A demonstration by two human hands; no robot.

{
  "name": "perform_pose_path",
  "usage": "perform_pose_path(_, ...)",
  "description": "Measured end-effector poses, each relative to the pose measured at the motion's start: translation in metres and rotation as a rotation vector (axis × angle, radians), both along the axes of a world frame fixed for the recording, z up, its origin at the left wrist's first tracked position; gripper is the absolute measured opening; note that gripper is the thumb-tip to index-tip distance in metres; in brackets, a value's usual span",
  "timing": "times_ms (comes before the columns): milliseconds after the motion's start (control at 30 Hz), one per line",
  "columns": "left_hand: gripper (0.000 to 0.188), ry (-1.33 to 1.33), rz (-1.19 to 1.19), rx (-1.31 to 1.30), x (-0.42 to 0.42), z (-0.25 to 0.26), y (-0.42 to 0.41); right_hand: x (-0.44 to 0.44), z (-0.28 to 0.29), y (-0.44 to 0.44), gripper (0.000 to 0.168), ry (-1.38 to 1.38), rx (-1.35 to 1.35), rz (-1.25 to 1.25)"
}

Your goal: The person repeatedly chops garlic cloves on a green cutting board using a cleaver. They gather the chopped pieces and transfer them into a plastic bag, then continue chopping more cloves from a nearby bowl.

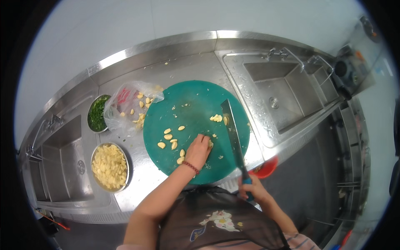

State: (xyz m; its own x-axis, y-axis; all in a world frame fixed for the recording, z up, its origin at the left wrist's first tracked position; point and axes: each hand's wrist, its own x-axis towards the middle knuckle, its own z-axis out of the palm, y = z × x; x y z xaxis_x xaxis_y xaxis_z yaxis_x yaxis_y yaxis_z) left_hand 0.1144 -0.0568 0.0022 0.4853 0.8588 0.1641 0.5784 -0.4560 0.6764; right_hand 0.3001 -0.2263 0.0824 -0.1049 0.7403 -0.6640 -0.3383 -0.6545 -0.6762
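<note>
My left hand [199, 151], a beaded bracelet at its wrist, rests on a round green cutting board [193, 93]. Its fingers curl down beside a crushed piece of garlic [211, 144]; what lies beneath them is hidden. In my right hand [254, 188] is the blue-banded handle of a cleaver [232, 131], its long blade reaching over the board's right side. Flattened garlic [216, 118] lies left of the blade, and another clove [225, 121] shows at the blade's edge. Several whole peeled garlic cloves [168, 137] are scattered left of my left hand.
A clear plastic bag [120, 107] of cloves touches the board's left side. Farther left stand metal bowls of chopped greens [98, 115] and garlic [109, 167]. A red bowl [269, 167] sits by the counter's front edge. Steel sinks [278, 93] [64, 162] flank the counter.
</note>
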Motion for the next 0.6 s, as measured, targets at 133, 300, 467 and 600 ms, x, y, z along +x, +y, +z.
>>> perform_pose_path(133, 0.026, -0.136, 0.079, 0.042, 0.040, -0.016, 0.042, 0.007, 0.001, 0.008, 0.016, 0.182, -0.018, -0.058)
perform_pose_path(300, 0.023, -0.405, 0.186, 0.169, 0.061, 0.012, 0.058, 0.015, -0.006, 0.019, 0.015, 0.275, -0.050, -0.077)
perform_pose_path(467, 0.018, -0.323, 0.039, 0.223, 0.057, 0.001, 0.074, 0.015, -0.001, 0.025, 0.016, 0.374, -0.084, -0.064)
perform_pose_path(600, 0.016, -0.230, 0.104, 0.220, 0.001, 0.012, 0.072, 0.018, 0.005, 0.023, 0.016, 0.213, 0.015, -0.041)
